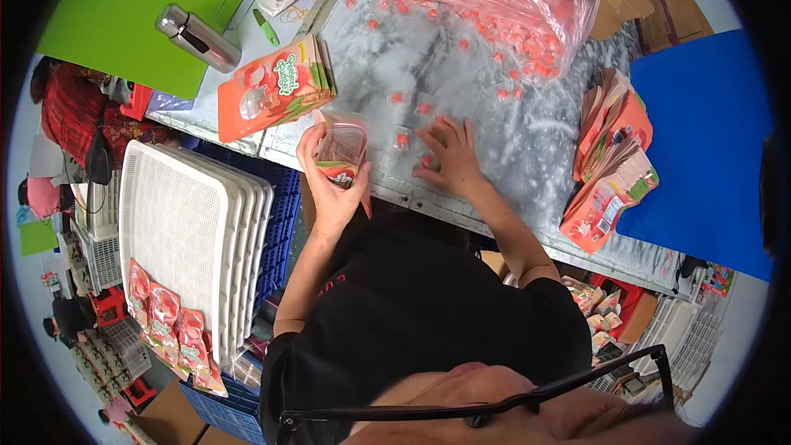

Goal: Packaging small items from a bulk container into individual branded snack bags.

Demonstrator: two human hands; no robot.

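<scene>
My left hand (331,204) is wrapped round a red printed pouch (343,142), held with its mouth open toward me at the table's near edge. The pouch's clear inner side shows; I cannot tell whether anything lies in it. To its right, my right hand (456,163) rests low over the grey table (527,185), fingers spread. Several small red pieces in clear wrappers (401,140) lie by its fingertips, one of them beside the thumb. Farther back, more such pieces spill from a large clear plastic bag (494,0).
A stack of flat red pouches (276,91) lies left of my left hand, near a steel flask (198,37) and a green-handled tool (266,29). More pouches (611,198) pile at the right, beside a blue panel (700,156). Stacked white trays (177,214) stand at the lower left.
</scene>
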